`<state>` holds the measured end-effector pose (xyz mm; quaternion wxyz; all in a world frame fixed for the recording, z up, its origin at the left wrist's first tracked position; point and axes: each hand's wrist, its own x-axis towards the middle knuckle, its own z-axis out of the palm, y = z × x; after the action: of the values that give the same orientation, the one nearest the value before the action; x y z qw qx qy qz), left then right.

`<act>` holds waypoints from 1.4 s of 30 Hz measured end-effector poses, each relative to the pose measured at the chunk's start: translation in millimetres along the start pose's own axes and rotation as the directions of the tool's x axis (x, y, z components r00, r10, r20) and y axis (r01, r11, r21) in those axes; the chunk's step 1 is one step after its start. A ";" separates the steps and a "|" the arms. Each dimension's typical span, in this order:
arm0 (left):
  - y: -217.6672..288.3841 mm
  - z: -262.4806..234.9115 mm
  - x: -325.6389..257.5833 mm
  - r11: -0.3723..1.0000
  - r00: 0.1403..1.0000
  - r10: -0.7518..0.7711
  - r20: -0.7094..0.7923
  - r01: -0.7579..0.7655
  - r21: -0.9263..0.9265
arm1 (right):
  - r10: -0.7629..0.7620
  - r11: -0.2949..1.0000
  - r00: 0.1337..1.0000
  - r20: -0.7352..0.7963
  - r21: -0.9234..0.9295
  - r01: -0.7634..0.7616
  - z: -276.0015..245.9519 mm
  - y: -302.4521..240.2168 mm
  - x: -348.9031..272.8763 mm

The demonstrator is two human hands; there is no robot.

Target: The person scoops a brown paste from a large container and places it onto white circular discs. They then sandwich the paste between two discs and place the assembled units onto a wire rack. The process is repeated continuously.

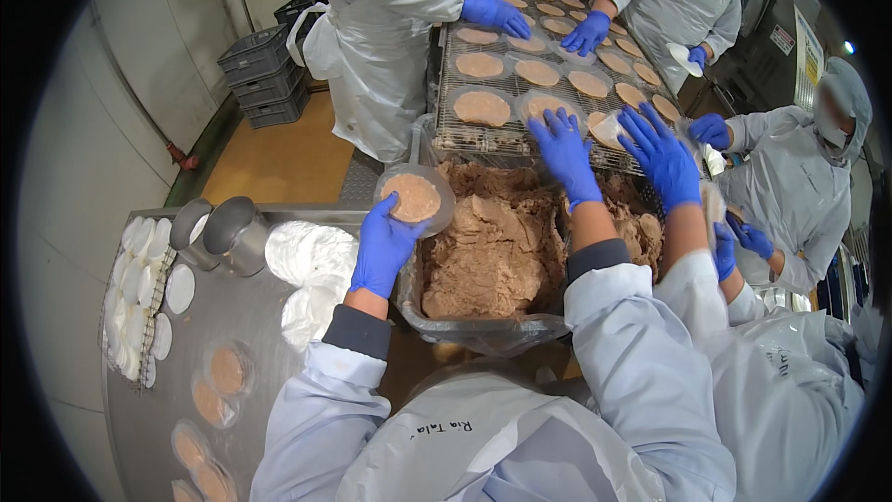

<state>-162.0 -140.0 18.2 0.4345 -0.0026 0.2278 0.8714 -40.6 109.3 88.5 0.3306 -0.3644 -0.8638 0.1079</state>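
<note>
Head view: our left hand (383, 246) cups a round clear plastic dish of minced meat (413, 197) level; right hand (565, 151), fingers spread wide, presses a patty (542, 109) at twelve o'clock.

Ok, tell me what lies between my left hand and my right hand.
In the head view, the tub of brown minced mix lies between the left hand, which holds a filled round dish, and the right hand at the wire rack.

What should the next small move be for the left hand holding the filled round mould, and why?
Probably carry the round mould in the left hand forward to the wire rack. It already holds a flat portion of the brown mix, and the right hand is at the rack's near edge pressing a patty there.
</note>
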 end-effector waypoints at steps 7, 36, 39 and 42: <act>-1.6 -11.7 20.1 0.998 0.998 -0.057 -0.007 0.058 0.013 | 0.037 0.367 0.888 0.458 0.820 -0.438 19.5 -28.9 -86.8; 90.3 -100.0 -201.6 0.792 0.767 0.591 -0.250 -0.492 0.361 | -0.385 0.482 0.440 0.811 0.584 -0.653 32.9 -138.0 -118.2; 106.5 -141.0 -291.1 0.512 0.326 0.783 -0.530 -0.822 0.251 | -0.183 -0.188 0.612 0.769 0.584 -0.790 38.6 -102.1 -93.7; 102.6 -226.5 -293.7 0.399 0.035 0.710 -0.703 -0.843 0.361 | 0.055 -0.483 0.725 0.687 0.654 -0.583 46.6 -53.6 -72.5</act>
<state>-100.8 -505.8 -84.8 -0.2612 -0.2888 0.2858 0.8756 -63.4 22.9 40.4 0.2694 -0.1811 -0.2633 0.9084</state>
